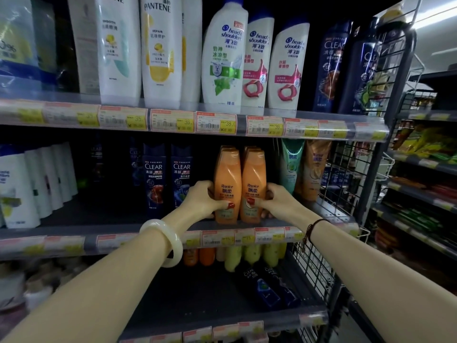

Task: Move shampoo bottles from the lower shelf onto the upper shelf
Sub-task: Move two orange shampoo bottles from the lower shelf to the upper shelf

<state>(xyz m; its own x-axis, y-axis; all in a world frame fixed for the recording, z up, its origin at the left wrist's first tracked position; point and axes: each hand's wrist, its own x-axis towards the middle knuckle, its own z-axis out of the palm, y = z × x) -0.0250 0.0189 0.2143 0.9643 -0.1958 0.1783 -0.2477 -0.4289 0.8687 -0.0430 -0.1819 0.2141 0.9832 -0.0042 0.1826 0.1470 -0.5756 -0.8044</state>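
Both hands are pressed around a pair of orange Rejoice shampoo bottles standing side by side at the front of the middle shelf (148, 227). Left hand (201, 198) is wrapped around the left orange bottle (227, 185), its fingers curled behind the bottle's outer side and its thumb, with a red-painted nail, laid across the lower label. Right hand (277, 198) is closed on the right orange bottle (253, 185) in the mirrored way, thumb on the front label and fingers round the far side. The two bottles are held upright and touching each other, their bases at or just on the shelf surface (whether they are lifted cannot be told). More orange bottles of the same kind are lined up directly behind them.

A pale bangle (164, 242) is worn on the left wrist and a dark cord bracelet (312, 230) on the right.

Just left of the gripped pair, two dark blue Clear bottles (168, 179) are stood on the same shelf; to the right, a green-and-white tube (291, 164) and a brown-orange tube (315, 167) are seen hanging cap-down beside a wire side rack (346, 174).

On the upper shelf (309, 117), white Pantene bottles (160, 50), white Head & Shoulders bottles (257, 63) and dark Clear bottles (333, 68) are ranged closely in a row, with price labels (216, 123) fixed along the shelf edge. Below the hands, small orange and yellow-green bottles (247, 256) are stocked on the lowest visible shelf.
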